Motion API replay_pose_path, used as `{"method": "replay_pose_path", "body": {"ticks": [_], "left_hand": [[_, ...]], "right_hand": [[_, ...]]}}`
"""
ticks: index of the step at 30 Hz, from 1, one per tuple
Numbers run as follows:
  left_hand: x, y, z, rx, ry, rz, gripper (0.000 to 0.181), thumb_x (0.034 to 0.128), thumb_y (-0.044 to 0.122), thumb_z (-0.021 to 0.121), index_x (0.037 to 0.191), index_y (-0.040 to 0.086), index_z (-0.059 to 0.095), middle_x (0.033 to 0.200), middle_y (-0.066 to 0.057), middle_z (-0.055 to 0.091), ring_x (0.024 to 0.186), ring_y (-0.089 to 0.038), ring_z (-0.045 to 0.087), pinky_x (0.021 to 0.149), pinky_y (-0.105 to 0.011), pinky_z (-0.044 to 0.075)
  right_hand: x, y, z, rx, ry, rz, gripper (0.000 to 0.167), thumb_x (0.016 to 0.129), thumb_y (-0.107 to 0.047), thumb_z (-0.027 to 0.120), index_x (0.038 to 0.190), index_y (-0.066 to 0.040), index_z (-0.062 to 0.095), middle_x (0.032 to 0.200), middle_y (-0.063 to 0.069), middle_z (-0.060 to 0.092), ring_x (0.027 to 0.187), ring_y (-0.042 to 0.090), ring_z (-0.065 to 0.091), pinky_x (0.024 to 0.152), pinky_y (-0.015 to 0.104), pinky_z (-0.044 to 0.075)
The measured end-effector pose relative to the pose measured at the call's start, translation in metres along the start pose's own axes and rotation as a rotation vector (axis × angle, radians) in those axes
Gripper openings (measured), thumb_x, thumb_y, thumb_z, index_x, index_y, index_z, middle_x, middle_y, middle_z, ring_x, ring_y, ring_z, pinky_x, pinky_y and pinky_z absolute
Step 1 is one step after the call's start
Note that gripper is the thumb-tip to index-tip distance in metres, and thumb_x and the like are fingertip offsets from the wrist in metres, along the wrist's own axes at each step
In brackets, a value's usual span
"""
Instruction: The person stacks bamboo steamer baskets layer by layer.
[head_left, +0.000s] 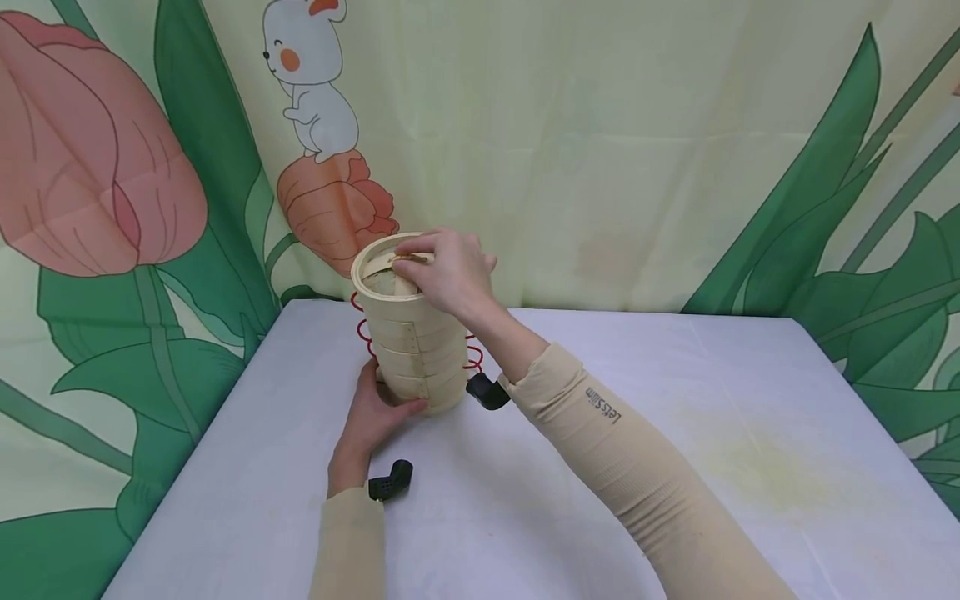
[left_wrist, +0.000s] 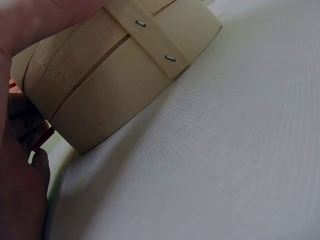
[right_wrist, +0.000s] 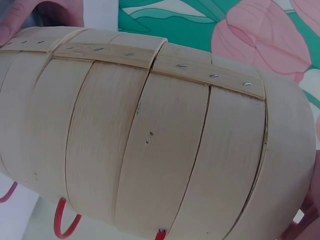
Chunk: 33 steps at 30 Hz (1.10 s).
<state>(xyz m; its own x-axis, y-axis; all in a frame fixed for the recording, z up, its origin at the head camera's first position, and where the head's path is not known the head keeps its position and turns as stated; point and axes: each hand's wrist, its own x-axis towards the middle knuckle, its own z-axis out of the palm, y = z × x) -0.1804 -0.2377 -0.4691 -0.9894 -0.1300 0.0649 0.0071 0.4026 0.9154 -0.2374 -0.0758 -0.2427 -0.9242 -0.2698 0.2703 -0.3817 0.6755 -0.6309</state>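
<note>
A tall stack of round bamboo steamer baskets (head_left: 397, 333) stands upright on the table. My left hand (head_left: 375, 417) grips the lowest part, its thumb across the front and its fingers round the left side. In the left wrist view, the base of the stack (left_wrist: 120, 95) rests on the cloth. At the top sits a bamboo steamer lid (head_left: 367, 283) with a raised rim. My right hand (head_left: 453, 271) pinches the strip handle across this lid between thumb and fingers. Red loops (right_wrist: 66, 220) stick out from the sides of the stack.
White cloth covers the table (head_left: 637, 433). Black wrist devices (head_left: 392, 481) sit at both cuffs. Behind the table hangs a printed curtain (head_left: 562, 167) with flowers, leaves and a rabbit on a carrot.
</note>
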Motion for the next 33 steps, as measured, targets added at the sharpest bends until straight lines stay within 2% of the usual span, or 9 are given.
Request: {"method": "replay_pose_path", "body": {"ticks": [4,8,11,17,21,24,28,33], "left_hand": [[0.002,-0.001,0.002,0.005,-0.009,0.014,0.112,0.0741,0.027,0.091,0.156,0.0,0.02,0.154,-0.019,0.032,0.143,-0.033,0.029,0.118,-0.051,0.021],[0.003,-0.003,0.003,0.002,-0.016,0.03,0.113,0.0737,0.029,0.091,0.156,0.001,0.02,0.154,-0.019,0.032,0.143,-0.033,0.029,0.118,-0.052,0.021],[0.004,-0.004,0.003,-0.004,-0.018,0.036,0.113,0.0733,0.03,0.092,0.156,0.002,0.02,0.154,-0.018,0.032,0.142,-0.032,0.029,0.118,-0.051,0.021],[0.004,-0.006,-0.002,-0.018,-0.008,0.058,0.111,0.0724,0.027,0.092,0.155,0.002,0.022,0.153,-0.017,0.033,0.142,-0.03,0.029,0.118,-0.049,0.019],[0.006,-0.009,-0.008,-0.019,0.003,0.084,0.112,0.072,0.023,0.093,0.155,0.002,0.021,0.153,-0.018,0.032,0.143,-0.029,0.028,0.118,-0.049,0.019],[0.008,-0.01,-0.012,-0.025,0.009,0.095,0.114,0.0719,0.021,0.093,0.157,0.003,0.019,0.153,-0.017,0.032,0.141,-0.029,0.028,0.116,-0.049,0.021],[0.008,-0.01,-0.02,-0.023,0.023,0.068,0.116,0.0727,0.024,0.093,0.158,0.005,0.016,0.155,-0.016,0.03,0.141,-0.029,0.027,0.116,-0.05,0.021],[0.004,-0.011,-0.029,-0.003,0.021,0.023,0.118,0.0753,0.031,0.091,0.16,0.007,0.012,0.161,-0.016,0.022,0.148,-0.029,0.018,0.119,-0.051,0.016]], "right_hand": [[-0.002,0.003,-0.004,0.003,-0.013,-0.011,0.025,0.094,-0.036,0.071,0.117,-0.029,0.078,0.129,-0.009,0.066,0.126,0.023,0.051,0.096,0.052,0.029],[-0.003,0.007,-0.009,0.023,-0.014,-0.028,0.028,0.095,-0.036,0.07,0.12,-0.028,0.077,0.129,-0.01,0.066,0.124,0.017,0.055,0.095,0.052,0.03],[-0.005,0.01,-0.012,0.073,-0.001,-0.043,0.027,0.095,-0.034,0.069,0.12,-0.026,0.077,0.127,-0.01,0.067,0.122,0.011,0.057,0.097,0.053,0.029],[-0.01,0.016,-0.016,0.164,0.025,-0.062,0.026,0.096,-0.032,0.068,0.118,-0.022,0.078,0.126,-0.007,0.067,0.122,0.01,0.056,0.104,0.058,0.024],[-0.013,0.022,-0.019,0.194,0.035,-0.063,0.026,0.096,-0.031,0.067,0.117,-0.02,0.078,0.126,-0.006,0.067,0.123,0.01,0.055,0.107,0.054,0.023],[-0.016,0.028,-0.022,0.233,0.046,-0.04,0.026,0.096,-0.031,0.067,0.118,-0.021,0.077,0.128,-0.007,0.066,0.126,0.01,0.053,0.11,0.045,0.027],[-0.021,0.036,-0.025,0.277,0.049,-0.012,0.028,0.096,-0.032,0.067,0.12,-0.021,0.077,0.13,-0.008,0.063,0.128,0.01,0.05,0.107,0.037,0.037],[-0.03,0.051,-0.033,0.297,0.076,-0.012,0.03,0.096,-0.03,0.067,0.123,-0.019,0.075,0.132,-0.006,0.062,0.129,0.012,0.049,0.107,0.038,0.038]]}}
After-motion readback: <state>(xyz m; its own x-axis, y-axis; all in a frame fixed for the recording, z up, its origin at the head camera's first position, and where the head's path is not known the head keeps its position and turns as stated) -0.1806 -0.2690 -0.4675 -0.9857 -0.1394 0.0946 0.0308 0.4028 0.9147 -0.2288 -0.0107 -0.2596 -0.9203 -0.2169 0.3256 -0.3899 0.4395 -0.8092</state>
